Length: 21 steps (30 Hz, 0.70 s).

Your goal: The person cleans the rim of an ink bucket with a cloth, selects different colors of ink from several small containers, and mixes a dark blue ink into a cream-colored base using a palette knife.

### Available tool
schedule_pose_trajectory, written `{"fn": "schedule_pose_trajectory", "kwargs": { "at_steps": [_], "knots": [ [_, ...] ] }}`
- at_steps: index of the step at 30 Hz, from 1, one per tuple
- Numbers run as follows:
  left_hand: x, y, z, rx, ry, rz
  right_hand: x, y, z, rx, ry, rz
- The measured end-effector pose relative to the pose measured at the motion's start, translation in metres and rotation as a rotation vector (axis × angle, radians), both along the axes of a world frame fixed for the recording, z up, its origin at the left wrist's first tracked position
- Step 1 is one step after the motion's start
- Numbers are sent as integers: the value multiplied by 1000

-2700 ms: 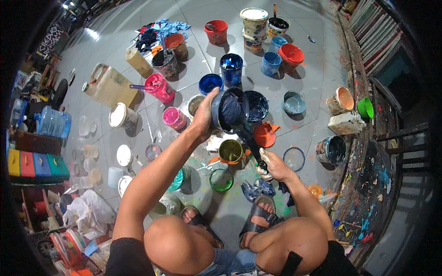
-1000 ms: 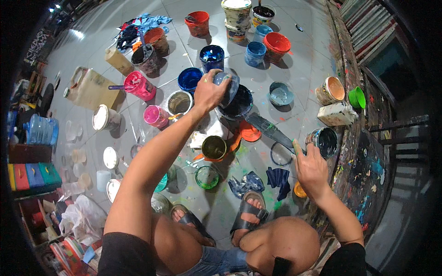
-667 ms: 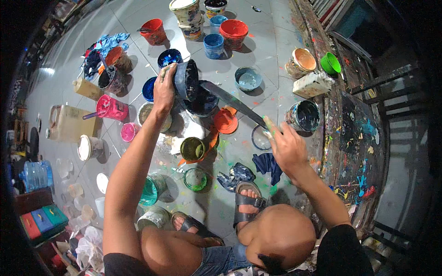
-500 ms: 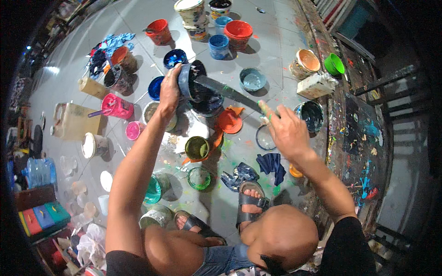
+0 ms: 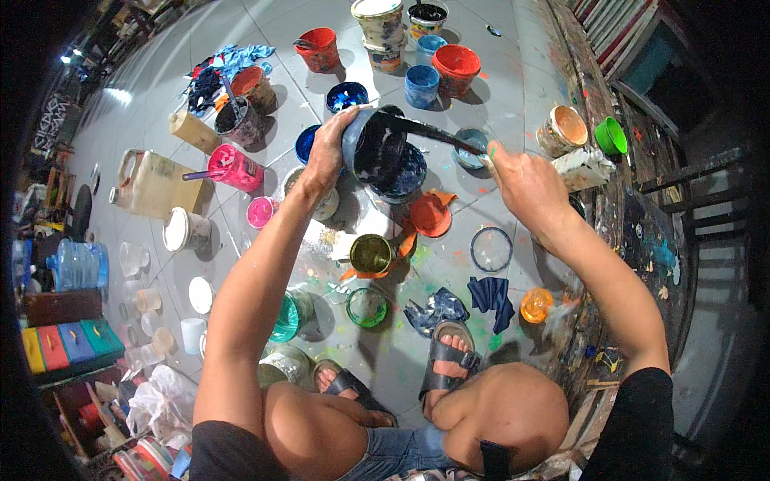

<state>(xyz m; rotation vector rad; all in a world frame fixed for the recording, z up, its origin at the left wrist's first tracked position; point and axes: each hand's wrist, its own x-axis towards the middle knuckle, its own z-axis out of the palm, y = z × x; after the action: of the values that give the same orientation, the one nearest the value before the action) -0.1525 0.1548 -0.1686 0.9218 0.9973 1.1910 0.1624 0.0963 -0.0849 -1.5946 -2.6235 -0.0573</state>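
My left hand (image 5: 327,154) grips a tilted blue-grey paint tub (image 5: 353,144), its dark-coated mouth turned to the right. In my right hand (image 5: 525,186) is one end of a long flat stirring stick (image 5: 437,133), smeared with dark paint. Its other end reaches the rim and mouth of the tilted tub. Just below stands a wider tub of dark blue paint (image 5: 409,172), partly covered by the held tub. An orange-red lid or shallow dish (image 5: 431,216) and a small pot of olive paint (image 5: 370,252) lie nearer to me.
Red buckets (image 5: 457,68), a light blue pot (image 5: 422,86) and stacked white tubs (image 5: 378,32) stand far off. To the left are a pink pot (image 5: 237,170) and a jerrycan (image 5: 160,183). A paint-spattered wooden edge (image 5: 634,216) runs along the right. Dark cloth (image 5: 491,301) lies near my sandals.
My right hand has moved up and the stick lies flatter, with its end nearer the tub's rim. The tub's mouth has turned more into view. The whole view has shifted slightly.
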Motion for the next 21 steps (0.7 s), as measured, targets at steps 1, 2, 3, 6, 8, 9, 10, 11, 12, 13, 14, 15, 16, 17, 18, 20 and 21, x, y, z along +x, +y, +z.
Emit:
{"fn": "schedule_pose_trajectory", "kwargs": {
  "at_steps": [1, 2, 3, 6, 8, 9, 10, 11, 12, 13, 14, 15, 16, 17, 18, 20, 21],
  "knots": [
    [-3, 1, -2, 66, 47, -6, -2, 0, 0, -43, 40, -13],
    [-4, 2, -4, 99, 73, -4, -1, -2, -4, -72, 78, -13],
    [-5, 4, -7, 131, 99, -3, 0, -3, -8, -102, 115, -12],
    [1, 5, -9, 209, 179, 34, 4, -3, -17, -239, 226, -9],
    [4, 5, -7, 138, 126, 57, 5, -3, -22, -356, 302, -7],
    [2, 8, -12, 158, 155, 70, 4, -4, -26, -421, 342, -5],
    [-2, 12, -20, 177, 184, 83, 4, -5, -31, -486, 381, -3],
    [-6, 16, -29, 199, 214, 100, 1, -6, -34, -533, 424, 9],
    [-5, 18, -33, 234, 251, 131, 1, -10, -40, -580, 464, 18],
    [-7, 20, -36, 210, 201, 116, 0, -14, -50, -627, 505, 28],
    [-6, 18, -38, 184, 152, 99, -7, -21, -59, -530, 599, 126],
    [-5, 17, -39, 157, 104, 84, -7, -25, -61, -672, 601, 53],
    [-3, 17, -40, 188, 109, 173, -9, -29, -62, -814, 600, -21],
    [11, 11, -28, 96, -13, 157, -9, -34, -58, -954, 594, -114],
    [35, 2, -2, 4, -143, 123, 3, -39, -77, -865, 641, -73],
    [12, 0, -6, -19, -285, 187, -30, -51, -60, -1197, 864, -258],
    [16, 0, 1, -25, -309, 187, -37, -56, -53, -1348, 965, -379]
  ]
}}
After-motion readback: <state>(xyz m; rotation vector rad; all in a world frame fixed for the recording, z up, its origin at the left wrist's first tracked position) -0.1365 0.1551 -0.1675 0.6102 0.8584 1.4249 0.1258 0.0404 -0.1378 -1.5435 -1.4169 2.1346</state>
